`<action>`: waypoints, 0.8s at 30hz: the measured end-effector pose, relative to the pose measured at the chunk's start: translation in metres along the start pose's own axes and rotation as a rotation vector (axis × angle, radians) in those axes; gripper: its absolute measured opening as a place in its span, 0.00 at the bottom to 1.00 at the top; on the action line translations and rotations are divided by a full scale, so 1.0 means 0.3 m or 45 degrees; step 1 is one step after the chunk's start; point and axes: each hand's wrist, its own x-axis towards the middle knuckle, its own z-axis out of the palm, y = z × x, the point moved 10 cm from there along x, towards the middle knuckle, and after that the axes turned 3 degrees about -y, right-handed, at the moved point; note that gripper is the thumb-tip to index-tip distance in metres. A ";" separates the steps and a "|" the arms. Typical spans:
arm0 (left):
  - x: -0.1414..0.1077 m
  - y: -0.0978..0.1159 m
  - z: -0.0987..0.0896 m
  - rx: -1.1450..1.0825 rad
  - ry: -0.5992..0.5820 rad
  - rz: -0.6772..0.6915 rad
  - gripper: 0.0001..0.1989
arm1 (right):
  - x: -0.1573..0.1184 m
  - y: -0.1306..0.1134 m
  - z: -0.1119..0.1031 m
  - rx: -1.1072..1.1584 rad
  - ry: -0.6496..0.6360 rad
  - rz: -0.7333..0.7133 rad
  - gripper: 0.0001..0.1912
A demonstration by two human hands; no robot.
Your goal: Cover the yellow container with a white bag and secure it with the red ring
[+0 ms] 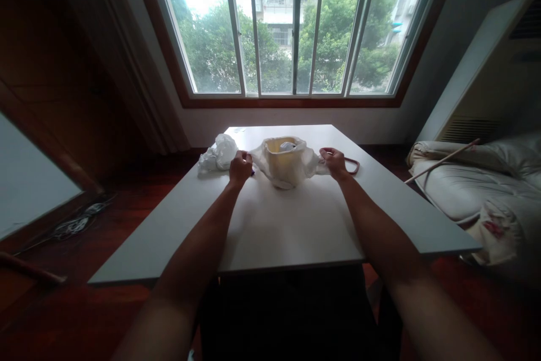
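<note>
A pale yellow bin [282,165] stands upright on the white table, with a thin whitish plastic bag [307,163] draped over its rim and down its outside. Something white and crumpled [288,147] shows inside the opening. On the left, my left hand [241,168] is closed in a pinch on the bag's stretched-out edge. My right hand [333,161] pinches the bag's opposite side. Just beyond my right hand lies a reddish-brown rounded frame [354,166], partly hidden by the hand. A small dark blue thing peeks out beside my left hand, too small to name.
A crumpled clear plastic bag [218,154] rests on the table [291,226] left of my left hand. Right of the table is a cream padded seat [443,186] with a stick [443,161] across it. Cables [76,224] lie on the floor at left.
</note>
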 end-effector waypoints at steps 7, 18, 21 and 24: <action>0.020 -0.012 -0.047 -1.028 0.171 -0.125 0.06 | 0.006 -0.079 -0.116 0.560 0.243 -0.038 0.15; 0.011 0.051 -0.093 -1.297 0.141 0.050 0.11 | 0.010 -0.064 -0.192 0.563 0.267 -0.013 0.12; 0.004 0.020 -0.049 -1.264 0.102 -0.028 0.17 | -0.006 -0.024 -0.114 0.295 0.038 0.069 0.21; -0.004 -0.026 -0.010 -1.262 0.108 -0.157 0.23 | -0.036 0.028 -0.017 0.128 -0.183 0.178 0.26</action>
